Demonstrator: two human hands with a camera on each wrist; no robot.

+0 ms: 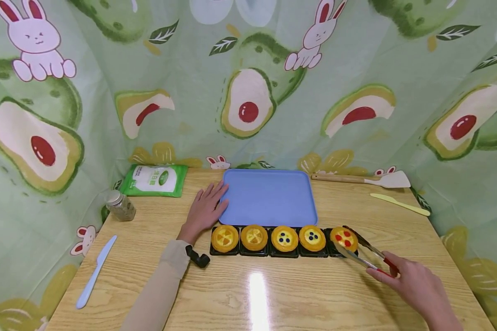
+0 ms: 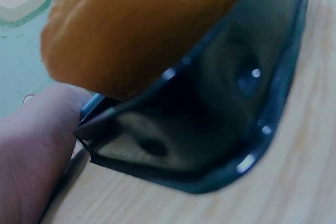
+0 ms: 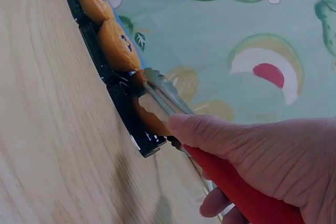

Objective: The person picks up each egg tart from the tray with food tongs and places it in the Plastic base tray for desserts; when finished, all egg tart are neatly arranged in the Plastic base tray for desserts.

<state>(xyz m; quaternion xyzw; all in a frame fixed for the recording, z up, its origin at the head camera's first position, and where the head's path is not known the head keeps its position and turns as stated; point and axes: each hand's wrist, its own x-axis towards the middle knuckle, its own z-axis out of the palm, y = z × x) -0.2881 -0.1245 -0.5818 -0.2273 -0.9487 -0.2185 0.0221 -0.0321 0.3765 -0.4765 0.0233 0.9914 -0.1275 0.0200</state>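
Observation:
My right hand (image 1: pixel 418 280) grips red-handled metal tongs (image 3: pixel 231 179). The tongs' tips lie on either side of a tart with red pieces on top (image 1: pixel 343 239), at the right end of a row. That tart sits in a black plastic tray (image 3: pixel 128 121). Two tarts with dark blue dots, one of them this tart (image 1: pixel 284 239), and two with yellow wedges, such as this tart (image 1: pixel 225 238), fill the rest of the row. With fingers straight, my left hand (image 1: pixel 205 209) rests at the left edge of a blue tray (image 1: pixel 269 197).
At the back left are a green-and-white packet (image 1: pixel 155 180) and a glass jar (image 1: pixel 121 206). A pale blue knife (image 1: pixel 96 273) lies at the left. Back right lie a wooden-handled spatula (image 1: pixel 391 179) and a yellow knife (image 1: pixel 399 204). A printed curtain (image 1: pixel 199 115) encloses the table.

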